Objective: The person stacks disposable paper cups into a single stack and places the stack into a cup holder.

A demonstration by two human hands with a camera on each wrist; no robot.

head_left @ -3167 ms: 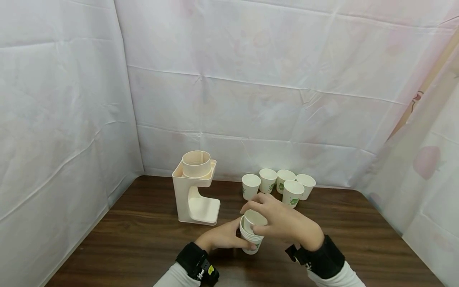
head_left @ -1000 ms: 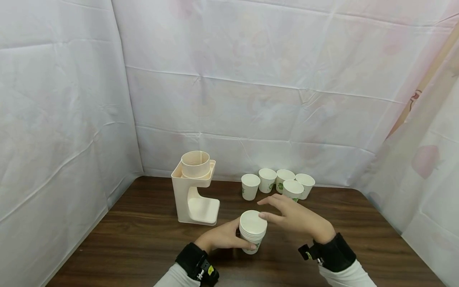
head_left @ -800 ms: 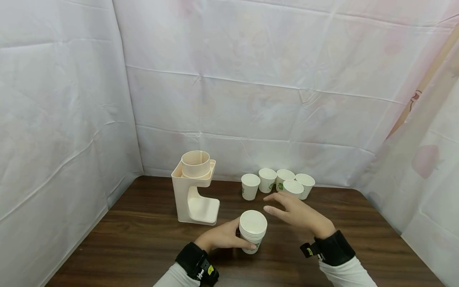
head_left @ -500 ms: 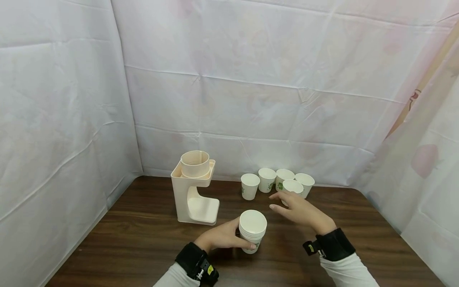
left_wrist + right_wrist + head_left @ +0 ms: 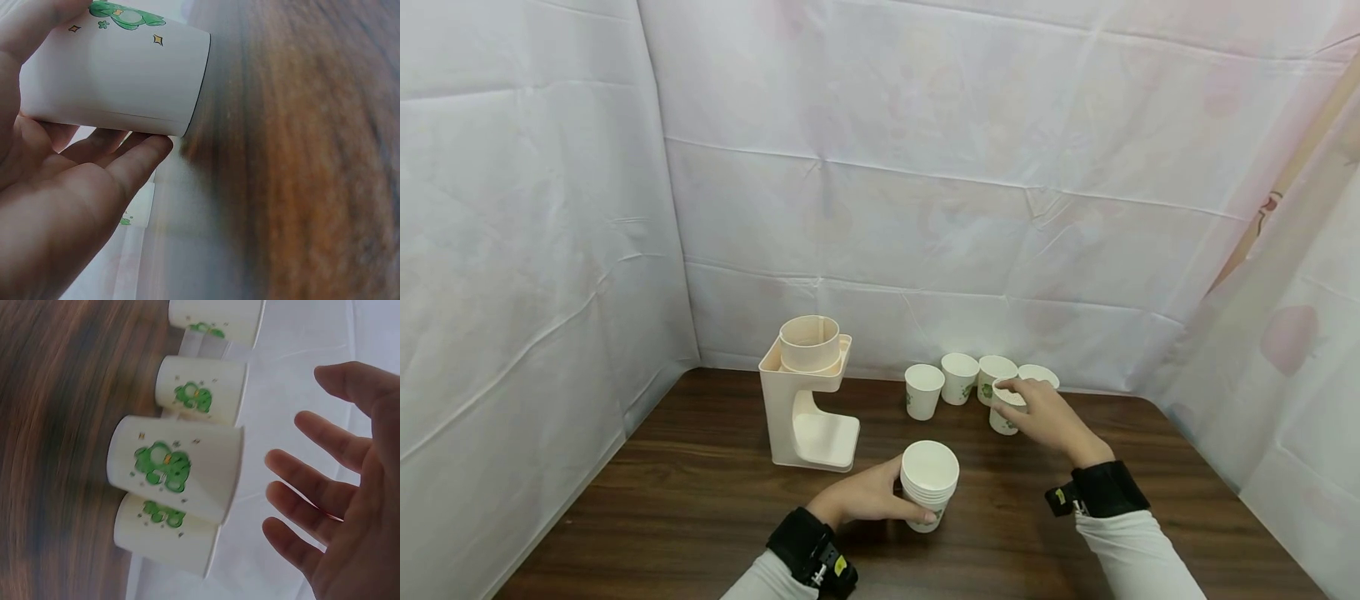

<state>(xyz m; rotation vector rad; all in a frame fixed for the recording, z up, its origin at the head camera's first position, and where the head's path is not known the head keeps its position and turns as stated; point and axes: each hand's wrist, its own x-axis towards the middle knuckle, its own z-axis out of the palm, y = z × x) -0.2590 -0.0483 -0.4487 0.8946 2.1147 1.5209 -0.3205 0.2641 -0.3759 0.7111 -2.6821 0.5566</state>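
Note:
Down near the table's front, my left hand [image 5: 867, 492] grips a nested stack of white paper cups [image 5: 929, 468], thumb on one side and fingers round the other. The stack stands upright with its rims up; in the left wrist view the outer cup [image 5: 119, 81] shows a green cartoon print. My right hand [image 5: 1051, 418] reaches over the front paper cup [image 5: 1002, 422] of the group at the back. Its fingers are spread and slightly bent. In the right wrist view, a gap shows between the fingertips [image 5: 275, 459] and the rim of that cup [image 5: 178, 469].
Behind the front cup stand several more paper cups, among them a left one [image 5: 923, 393] and one partly hidden by my right hand [image 5: 1039, 375]. A cream C-shaped stand with a round holder [image 5: 784, 408] is at the back left. White cloth [image 5: 880, 208] hangs around the dark wooden table [image 5: 700, 500].
My right hand has left the stack and moved right and away from me, over the front cup of the back group. My left hand and the stack have stayed in place.

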